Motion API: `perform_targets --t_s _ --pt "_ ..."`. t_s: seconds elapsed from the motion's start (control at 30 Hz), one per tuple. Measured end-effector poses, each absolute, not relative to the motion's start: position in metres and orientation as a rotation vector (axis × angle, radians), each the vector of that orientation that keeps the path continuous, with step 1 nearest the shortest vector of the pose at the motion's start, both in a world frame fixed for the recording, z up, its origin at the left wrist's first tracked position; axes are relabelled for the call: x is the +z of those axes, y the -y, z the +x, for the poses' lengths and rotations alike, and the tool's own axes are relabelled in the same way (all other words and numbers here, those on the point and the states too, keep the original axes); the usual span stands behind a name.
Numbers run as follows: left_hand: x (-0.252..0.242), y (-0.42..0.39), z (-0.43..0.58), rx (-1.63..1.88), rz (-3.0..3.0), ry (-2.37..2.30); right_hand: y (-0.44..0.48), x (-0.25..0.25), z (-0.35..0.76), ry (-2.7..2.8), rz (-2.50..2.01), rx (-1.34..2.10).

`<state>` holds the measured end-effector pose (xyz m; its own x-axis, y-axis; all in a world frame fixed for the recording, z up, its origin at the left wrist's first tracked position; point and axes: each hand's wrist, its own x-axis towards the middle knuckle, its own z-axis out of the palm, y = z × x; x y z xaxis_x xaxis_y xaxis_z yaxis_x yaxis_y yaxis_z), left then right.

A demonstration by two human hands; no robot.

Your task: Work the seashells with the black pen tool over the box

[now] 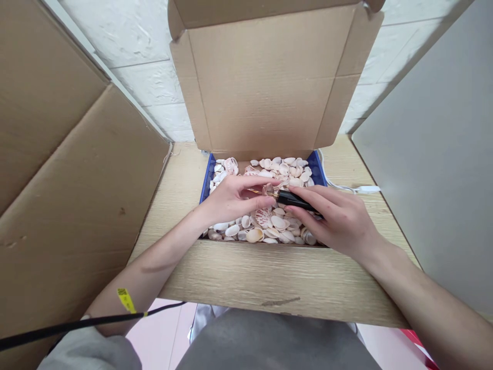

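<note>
My right hand (339, 213) is closed round a black pen-like hand drill (295, 199), which points left. A thin gold bit (254, 190) reaches out from its tip. My left hand (236, 199) pinches a small pale shell (268, 189) between thumb and fingers, right at the drill's front end. The bit shows on the far side of this shell, so it seems to run through it. Both hands are above a blue-sided cardboard box (207, 181) full of loose white, cream and pinkish shells (279, 222). My hands hide the middle of the shell pile.
The box's tall brown lid (265, 82) stands up at the back, near a white brick-patterned wall (134, 36). Cardboard (77, 180) rises on the left and a grey panel (431, 128) on the right. A white cable (341, 186) lies right of the box on the wooden tabletop (250, 275). A black cable (96, 322) crosses at lower left.
</note>
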<state>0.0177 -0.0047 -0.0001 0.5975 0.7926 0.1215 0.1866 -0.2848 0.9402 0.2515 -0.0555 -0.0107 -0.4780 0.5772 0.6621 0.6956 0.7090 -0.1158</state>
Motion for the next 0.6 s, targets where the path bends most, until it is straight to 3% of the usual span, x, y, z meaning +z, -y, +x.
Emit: perform_targets --t_s 0.6 --pt "0.0004 0.0021 0.0183 0.738 1.856 -0.881 0.0563 -0.0076 0.2503 2.176 -1.008 -0.241"
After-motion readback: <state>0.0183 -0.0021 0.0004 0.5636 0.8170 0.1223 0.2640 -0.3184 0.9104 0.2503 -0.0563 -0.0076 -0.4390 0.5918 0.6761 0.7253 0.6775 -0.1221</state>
